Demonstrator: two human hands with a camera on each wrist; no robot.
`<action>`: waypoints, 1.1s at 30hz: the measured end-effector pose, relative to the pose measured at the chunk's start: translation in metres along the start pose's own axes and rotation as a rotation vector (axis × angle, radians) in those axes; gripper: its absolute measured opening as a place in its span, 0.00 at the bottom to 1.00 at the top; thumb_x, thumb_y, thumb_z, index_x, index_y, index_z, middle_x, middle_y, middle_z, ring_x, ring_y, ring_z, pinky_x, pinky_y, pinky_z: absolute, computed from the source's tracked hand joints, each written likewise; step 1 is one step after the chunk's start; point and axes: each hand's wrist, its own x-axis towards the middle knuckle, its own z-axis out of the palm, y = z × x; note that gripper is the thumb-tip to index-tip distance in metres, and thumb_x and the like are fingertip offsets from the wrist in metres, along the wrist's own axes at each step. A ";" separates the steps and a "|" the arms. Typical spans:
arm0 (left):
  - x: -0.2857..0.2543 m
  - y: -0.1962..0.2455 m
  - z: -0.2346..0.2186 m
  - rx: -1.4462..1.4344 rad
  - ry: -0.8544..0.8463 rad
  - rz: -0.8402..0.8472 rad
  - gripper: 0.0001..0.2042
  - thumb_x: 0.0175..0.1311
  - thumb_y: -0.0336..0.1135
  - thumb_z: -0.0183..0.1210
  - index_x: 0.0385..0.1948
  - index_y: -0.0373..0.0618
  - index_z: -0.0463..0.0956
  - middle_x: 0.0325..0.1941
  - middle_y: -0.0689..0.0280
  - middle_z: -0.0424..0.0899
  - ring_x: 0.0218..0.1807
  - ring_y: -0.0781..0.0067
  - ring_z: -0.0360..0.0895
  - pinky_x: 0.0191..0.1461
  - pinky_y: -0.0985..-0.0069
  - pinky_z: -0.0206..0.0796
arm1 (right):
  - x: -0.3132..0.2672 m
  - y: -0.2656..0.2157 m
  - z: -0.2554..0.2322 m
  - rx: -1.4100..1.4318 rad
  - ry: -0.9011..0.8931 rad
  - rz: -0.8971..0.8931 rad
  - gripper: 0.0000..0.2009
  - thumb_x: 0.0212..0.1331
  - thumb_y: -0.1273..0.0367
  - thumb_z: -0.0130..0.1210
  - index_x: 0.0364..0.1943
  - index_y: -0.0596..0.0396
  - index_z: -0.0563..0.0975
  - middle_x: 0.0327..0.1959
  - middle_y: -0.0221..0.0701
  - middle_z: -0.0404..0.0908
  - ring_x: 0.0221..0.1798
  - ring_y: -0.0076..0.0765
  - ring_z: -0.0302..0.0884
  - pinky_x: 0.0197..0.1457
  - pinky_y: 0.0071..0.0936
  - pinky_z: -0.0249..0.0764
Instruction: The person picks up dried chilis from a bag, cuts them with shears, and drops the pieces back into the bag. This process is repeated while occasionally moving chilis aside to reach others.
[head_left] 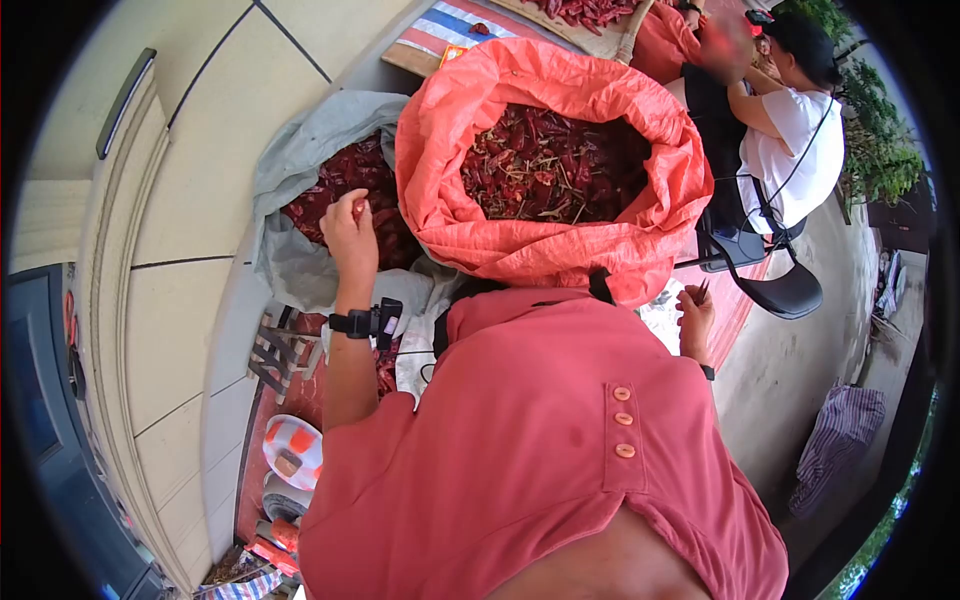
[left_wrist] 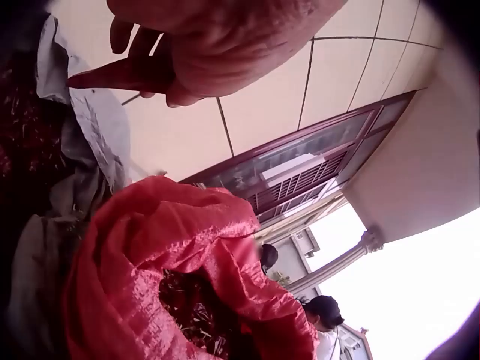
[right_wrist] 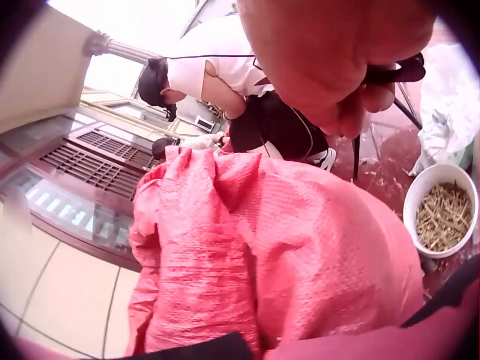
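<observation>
My left hand (head_left: pixel 350 240) is over a grey-white sack (head_left: pixel 285 165) of dried red chilies and pinches a dried chili (head_left: pixel 359 209) at its fingertips. In the left wrist view the chili (left_wrist: pixel 112 77) points left from the fingers. Beside that sack stands a large red woven sack (head_left: pixel 440 150), its rim rolled open, holding dried chilies mixed with straw-coloured stems (head_left: pixel 540 165). To its right, low by my side, my right hand (head_left: pixel 697 318) has curled fingers round a small dark tool (right_wrist: pixel 397 71). Most of the tool is hidden in the palm; its kind cannot be told.
A white bucket (right_wrist: pixel 411 202) of cut stems stands on the right. Another person in a white shirt (head_left: pixel 795 150) sits ahead at the right, near a black chair (head_left: pixel 790 292). A tiled wall (head_left: pixel 190 330) runs along the left, with a small stool (head_left: pixel 280 352) beside it.
</observation>
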 end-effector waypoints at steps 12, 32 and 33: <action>0.010 0.117 0.105 -0.418 -0.424 0.235 0.12 0.52 0.27 0.58 0.39 0.44 0.77 0.37 0.58 0.80 0.41 0.55 0.74 0.49 0.65 0.65 | 0.007 0.087 0.010 -0.195 -0.082 -0.004 0.11 0.56 0.76 0.50 0.43 0.67 0.75 0.38 0.36 0.79 0.32 0.28 0.79 0.25 0.23 0.80; -0.015 0.092 0.256 -0.674 -0.643 -0.439 0.11 0.47 0.32 0.66 0.30 0.38 0.76 0.31 0.60 0.82 0.33 0.67 0.79 0.41 0.70 0.70 | -0.021 -0.038 -0.009 0.160 -0.020 -0.194 0.07 0.60 0.76 0.54 0.42 0.62 0.76 0.35 0.29 0.78 0.22 0.18 0.71 0.22 0.16 0.71; -0.016 0.093 0.258 -0.654 -0.576 -0.451 0.11 0.46 0.32 0.66 0.29 0.39 0.75 0.31 0.60 0.82 0.32 0.67 0.78 0.40 0.70 0.70 | -0.016 -0.052 -0.001 0.172 -0.052 -0.255 0.07 0.60 0.77 0.54 0.42 0.62 0.77 0.35 0.29 0.79 0.22 0.18 0.71 0.22 0.16 0.70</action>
